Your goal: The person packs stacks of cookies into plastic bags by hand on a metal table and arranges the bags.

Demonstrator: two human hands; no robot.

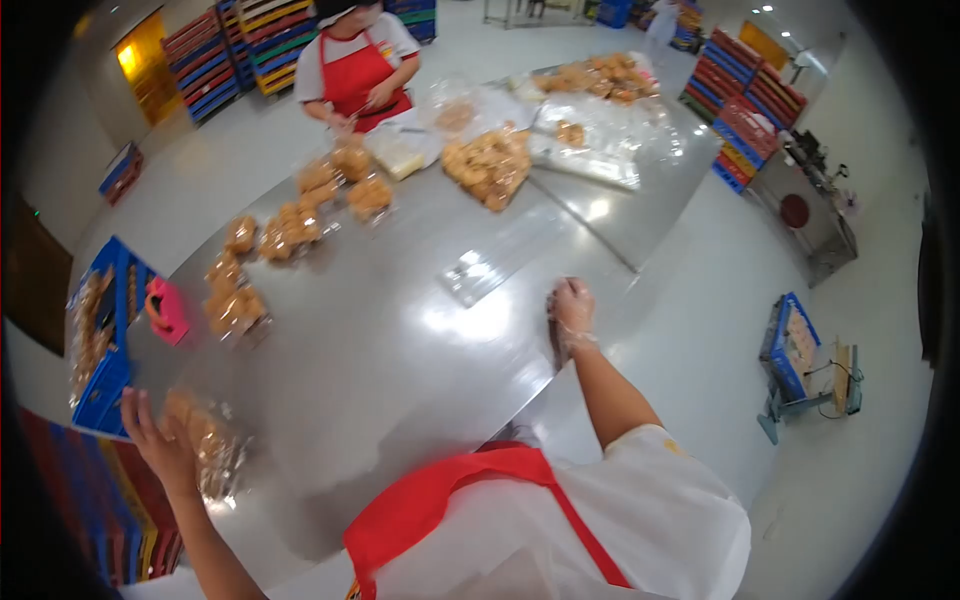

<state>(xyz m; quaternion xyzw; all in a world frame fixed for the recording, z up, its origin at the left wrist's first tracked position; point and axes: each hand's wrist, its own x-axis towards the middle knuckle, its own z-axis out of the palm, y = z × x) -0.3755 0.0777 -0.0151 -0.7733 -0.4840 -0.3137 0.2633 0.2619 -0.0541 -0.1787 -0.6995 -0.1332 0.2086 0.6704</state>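
Observation:
My left hand (160,440) is at the table's left edge, fingers apart and stretched. It is beside a clear bag of brown bread pieces (215,450), partly behind the hand; I cannot tell whether they touch. A blue crate (100,400) with bagged goods is just beyond the fingertips. My right hand (572,308), in a clear plastic glove, is over the right edge of the metal table (380,330) with its fingers curled in and nothing visible in them. Flat clear plastic bags (475,275) lie to its left.
Several bagged breads (290,230) run along the far left edge, with a pink holder (166,310) near the crate. Loose bread pieces (487,165) form a pile mid-table. A person in a red apron (355,75) stands across the table. Stacked crates (745,95) stand behind.

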